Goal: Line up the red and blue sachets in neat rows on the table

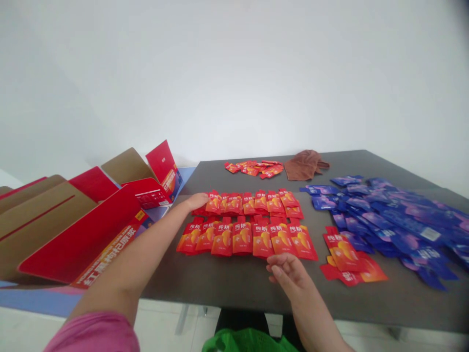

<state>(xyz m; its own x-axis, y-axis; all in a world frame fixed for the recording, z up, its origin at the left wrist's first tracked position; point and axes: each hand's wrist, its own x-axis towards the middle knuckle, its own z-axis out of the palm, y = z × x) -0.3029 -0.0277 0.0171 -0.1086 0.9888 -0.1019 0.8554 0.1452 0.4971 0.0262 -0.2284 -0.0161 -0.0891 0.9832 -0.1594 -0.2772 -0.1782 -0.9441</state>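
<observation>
Two rows of red foil sachets with orange print lie side by side on the dark grey table. My left hand rests flat at the left end of the back row, its fingertips on or against a sachet. My right hand hangs curled just below the front row, its fingertips at the lower edge of a sachet. Whether those fingers pinch anything cannot be seen.
Flattened red-and-brown cardboard cartons stand at the left of the table. A loose heap of blue sachets fills the right side, beside a small red stack. More red sachets and a brown cloth lie at the far edge.
</observation>
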